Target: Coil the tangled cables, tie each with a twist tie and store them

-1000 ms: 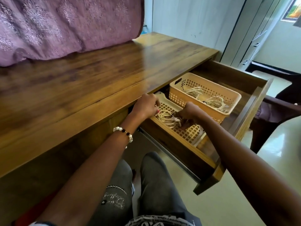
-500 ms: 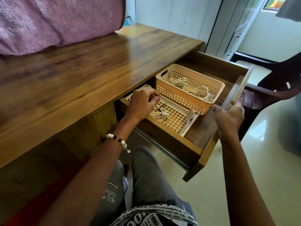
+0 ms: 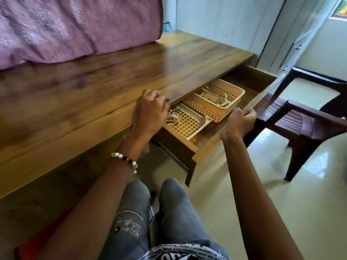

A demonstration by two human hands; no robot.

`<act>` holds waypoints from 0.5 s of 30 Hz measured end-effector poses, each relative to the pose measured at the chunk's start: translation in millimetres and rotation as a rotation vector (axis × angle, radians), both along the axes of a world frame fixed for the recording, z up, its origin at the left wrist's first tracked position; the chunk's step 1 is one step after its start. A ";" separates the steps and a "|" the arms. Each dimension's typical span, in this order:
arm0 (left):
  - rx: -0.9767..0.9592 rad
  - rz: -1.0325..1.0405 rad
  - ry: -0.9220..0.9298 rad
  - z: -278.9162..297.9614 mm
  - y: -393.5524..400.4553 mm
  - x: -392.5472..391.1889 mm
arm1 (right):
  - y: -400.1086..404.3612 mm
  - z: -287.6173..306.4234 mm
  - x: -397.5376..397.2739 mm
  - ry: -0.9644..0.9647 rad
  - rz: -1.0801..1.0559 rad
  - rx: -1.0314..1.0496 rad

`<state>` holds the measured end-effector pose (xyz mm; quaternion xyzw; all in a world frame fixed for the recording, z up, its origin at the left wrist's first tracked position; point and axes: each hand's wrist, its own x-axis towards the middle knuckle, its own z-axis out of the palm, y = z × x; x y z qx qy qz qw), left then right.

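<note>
wooden desk (image 3: 93,91) fills the view, its drawer (image 3: 212,145) partly out toward the right. coiled cables (image 3: 216,99) lie in an orange basket (image 3: 231,107) and a flat tray (image 3: 187,122) inside. right hand (image 3: 240,121) grips the drawer's front edge, nearer the person than the cables. left hand (image 3: 150,111), fingers curled, rests at the desk edge, seemingly holding nothing.

Left hand (image 3: 149,114) knuckles up with fingers curled, beaded bracelet (image 3: 125,160) on its wrist, right hand (image 3: 239,121) fingers curled in a grip, both forearms extended forward
</note>
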<state>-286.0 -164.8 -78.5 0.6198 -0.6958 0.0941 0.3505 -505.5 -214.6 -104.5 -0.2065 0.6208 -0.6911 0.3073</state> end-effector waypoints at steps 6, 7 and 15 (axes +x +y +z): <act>0.230 0.012 0.054 3.3 -9.9 20.9 | -40.6 13.8 79.7 0.041 0.098 -0.005; 0.251 0.008 0.029 3.1 -11.7 18.6 | -45.7 12.2 91.1 0.064 0.146 -0.009; 0.334 0.065 -0.250 -6.9 -16.4 15.6 | -73.2 -3.0 128.1 0.132 0.465 -0.009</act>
